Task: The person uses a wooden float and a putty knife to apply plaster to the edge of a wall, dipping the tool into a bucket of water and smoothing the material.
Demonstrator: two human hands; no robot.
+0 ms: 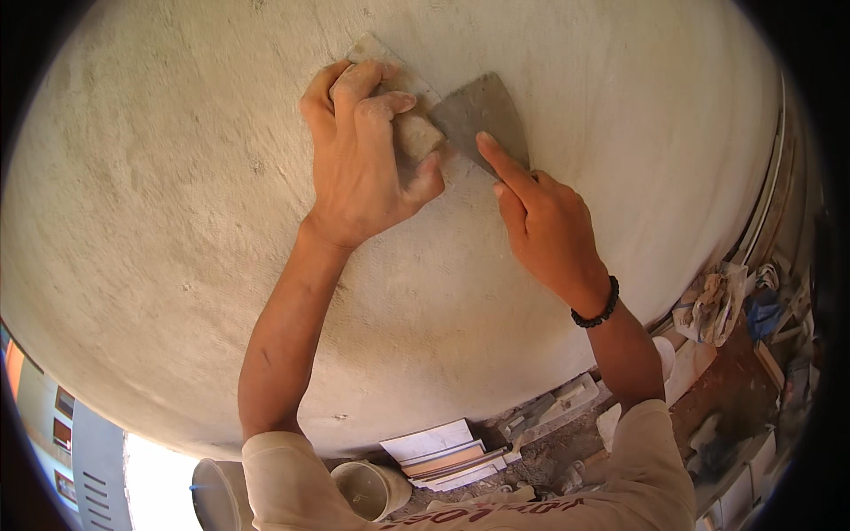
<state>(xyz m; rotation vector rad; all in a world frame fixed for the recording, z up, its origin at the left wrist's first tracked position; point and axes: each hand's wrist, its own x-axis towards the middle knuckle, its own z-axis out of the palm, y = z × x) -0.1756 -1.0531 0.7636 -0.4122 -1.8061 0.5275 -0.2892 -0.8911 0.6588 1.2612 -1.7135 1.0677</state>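
A pale, rough plastered wall (195, 168) fills most of the head view. My left hand (359, 159) is high on it, fingers curled round a dusty tan block (416, 134) that lies over a thin pale flat piece (372, 46); whether the two are one tool is unclear. Just right of it, my right hand (544, 230) grips a broad grey scraper (474, 111) with the index finger extended onto the blade. The blade's left corner meets the flat piece, and its handle is hidden in my fingers. A black bead bracelet is on my right wrist.
Along the wall's foot are a bucket (372, 491), another container (217, 496), stacked flat boards or tiles (425, 442) and strips of rubble (553, 411). Bags and scraps (713, 305) with blue plastic (761, 314) lie at the right. A building (62, 442) shows at lower left.
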